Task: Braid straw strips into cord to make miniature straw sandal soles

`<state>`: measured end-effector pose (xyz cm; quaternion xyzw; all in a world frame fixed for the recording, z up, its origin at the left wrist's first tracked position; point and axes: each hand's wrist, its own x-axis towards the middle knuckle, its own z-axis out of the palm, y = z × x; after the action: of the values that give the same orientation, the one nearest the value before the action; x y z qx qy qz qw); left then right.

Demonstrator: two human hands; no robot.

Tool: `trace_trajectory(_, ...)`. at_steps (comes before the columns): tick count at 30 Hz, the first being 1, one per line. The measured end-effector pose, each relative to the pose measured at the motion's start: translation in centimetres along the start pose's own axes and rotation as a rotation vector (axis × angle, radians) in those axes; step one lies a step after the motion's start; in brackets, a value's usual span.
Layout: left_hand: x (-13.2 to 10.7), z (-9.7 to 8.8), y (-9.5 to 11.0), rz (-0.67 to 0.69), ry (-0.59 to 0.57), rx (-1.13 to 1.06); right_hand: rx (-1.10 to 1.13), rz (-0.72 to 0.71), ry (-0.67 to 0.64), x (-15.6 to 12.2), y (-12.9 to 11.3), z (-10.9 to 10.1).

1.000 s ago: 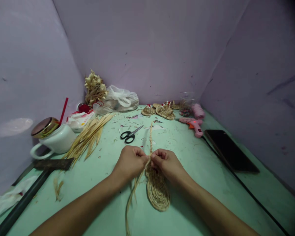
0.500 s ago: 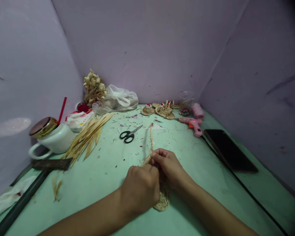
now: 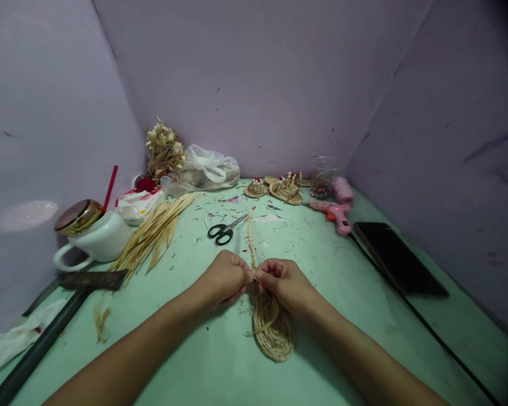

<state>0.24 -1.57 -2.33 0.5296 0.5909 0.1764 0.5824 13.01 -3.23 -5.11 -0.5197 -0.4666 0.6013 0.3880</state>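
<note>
Head view: the left hand (image 3: 228, 279) and right hand (image 3: 285, 285) meet at the centre, each with thumb and forefinger pinched closed on the braided straw cord (image 3: 250, 239), fingertips nearly touching; the exact strands under them are too small to tell. From this pinch the cord's free tail runs towards twelve o'clock, while the coiled straw sole (image 3: 277, 341) lies flat on the green tabletop (image 3: 186, 361) at five o'clock, its upper end partly hidden by the right hand. A loose strand crosses the sole. Scissors (image 3: 228, 229) lie near the grip at eleven o'clock, a pink glue gun (image 3: 341, 214) at two, and a smartphone (image 3: 400, 259) at three, well apart.
</note>
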Motion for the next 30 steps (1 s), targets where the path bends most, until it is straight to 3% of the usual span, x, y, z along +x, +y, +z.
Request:
trace_trajectory(5,0.5,0.0,-0.3,0.183,0.044,-0.083,-0.186,-0.095,0.041,0.3,0.3,-0.5)
trace_trajectory(8,0.9,0.2,-0.8,0.201,0.085,-0.14,-0.286,-0.119,0.069,0.4,0.2,-1.2)
trace_trajectory(16,1.9,0.8,-1.8,0.324,0.214,-0.12,-0.288,-0.053,0.058,0.9,-0.2,-2.1)
trace_trajectory(20,2.5,1.1,-2.3,0.295,0.234,-0.141,-0.311,-0.077,0.109,1.1,-0.6,-3.0)
trace_trajectory(26,2.8,1.2,-2.4,0.163,0.255,-0.27,-0.366,-0.134,0.388,0.8,-2.0,-4.8)
trace_trajectory(30,1.9,1.0,-1.7,0.129,0.306,-0.178,-0.361,-0.052,0.325,0.3,-3.8,-4.1)
